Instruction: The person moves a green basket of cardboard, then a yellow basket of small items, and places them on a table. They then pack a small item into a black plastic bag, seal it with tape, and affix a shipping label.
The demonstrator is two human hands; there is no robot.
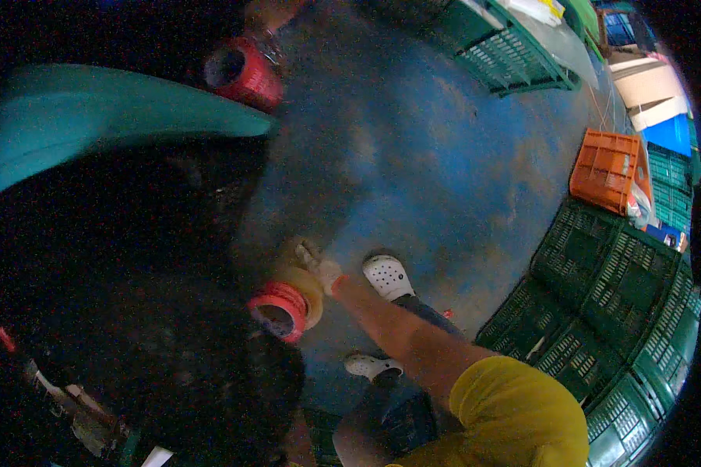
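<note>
My right hand (318,268) reaches in from the lower right on a bare forearm with a yellow sleeve. It looks pale, and its fingers seem stretched out up and to the left. Right beside it is a tan ring-shaped roll (313,296); I cannot tell whether they touch. Against the tan roll sits a pink-red roll (280,311) with a hollow core. Both rolls are at the edge of a large, very dark shape (156,296). A bit of skin at the bottom edge may be my left arm, but no left hand shows.
At the top left, another person's hand (276,12) is near a second pink-red roll (245,74), above a curved teal surface (109,117). Green crates (592,288) line the right, with an orange crate (604,171) beyond. White clogs (385,276) stand on the worn blue floor (444,156).
</note>
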